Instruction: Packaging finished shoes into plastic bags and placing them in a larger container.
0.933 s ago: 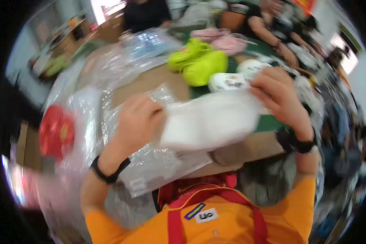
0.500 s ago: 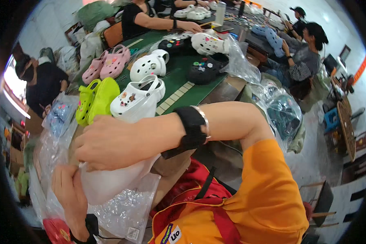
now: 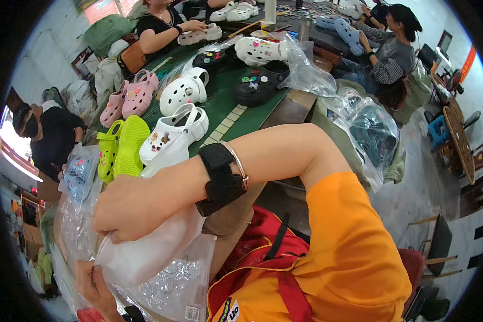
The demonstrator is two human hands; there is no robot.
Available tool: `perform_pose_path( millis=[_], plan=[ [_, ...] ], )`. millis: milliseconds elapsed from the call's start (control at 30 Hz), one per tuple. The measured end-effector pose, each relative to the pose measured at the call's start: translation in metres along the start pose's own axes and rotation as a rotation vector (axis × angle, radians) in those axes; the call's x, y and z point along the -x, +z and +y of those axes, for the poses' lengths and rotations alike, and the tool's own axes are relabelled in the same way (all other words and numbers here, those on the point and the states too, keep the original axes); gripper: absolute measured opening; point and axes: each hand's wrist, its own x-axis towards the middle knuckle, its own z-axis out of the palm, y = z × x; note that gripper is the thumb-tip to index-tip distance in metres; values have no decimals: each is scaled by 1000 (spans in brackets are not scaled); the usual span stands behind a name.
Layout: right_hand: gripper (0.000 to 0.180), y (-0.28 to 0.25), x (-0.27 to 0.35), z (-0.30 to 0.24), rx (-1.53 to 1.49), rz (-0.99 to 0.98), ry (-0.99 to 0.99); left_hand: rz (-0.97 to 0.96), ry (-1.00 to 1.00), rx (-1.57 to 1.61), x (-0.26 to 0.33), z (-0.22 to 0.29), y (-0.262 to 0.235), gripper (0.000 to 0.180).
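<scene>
My right hand (image 3: 127, 206) reaches across to the left, its fingers closed on the upper edge of a frosted white plastic bag (image 3: 139, 257). Below it, my left hand (image 3: 94, 284) pinches the bag's near left edge between thumb and fingers. The bag bulges between the two hands; what is inside cannot be made out. A flat clear plastic bag (image 3: 182, 292) with a small label lies under it. Just beyond my right forearm stand a white clog with charms (image 3: 169, 137) and a lime-green pair of clogs (image 3: 129, 147).
Pink clogs (image 3: 139, 94), another white clog (image 3: 183, 92) and black clogs (image 3: 260, 83) stand on the green table (image 3: 225, 115). Bagged blue clogs (image 3: 78, 172) lie at the left. Co-workers sit across and at the right; a filled clear bag (image 3: 373, 131) lies to the right.
My view has shifted, and both hands sit slightly lower. The gap between them has grown, stretching the bag's edge. Across the table, a co-worker now holds a pale clog.
</scene>
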Motion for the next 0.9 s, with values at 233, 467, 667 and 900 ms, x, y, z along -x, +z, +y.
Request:
perform_pose_path(
  millis=[233,467,667,900],
  plan=[
    [22,15,-19,-5,21,-103,-2,29,-175,69,-3,0,-4,4],
    [16,-2,-14,-1,67,-169,50,35,-299,284,-9,-4,-9,7],
    [17,-11,-37,-15,37,-322,10,131,-280,337,0,3,-19,5],
    [14,-4,-42,-24,169,-407,-11,43,-287,352,10,-5,-20,7]
  ],
)
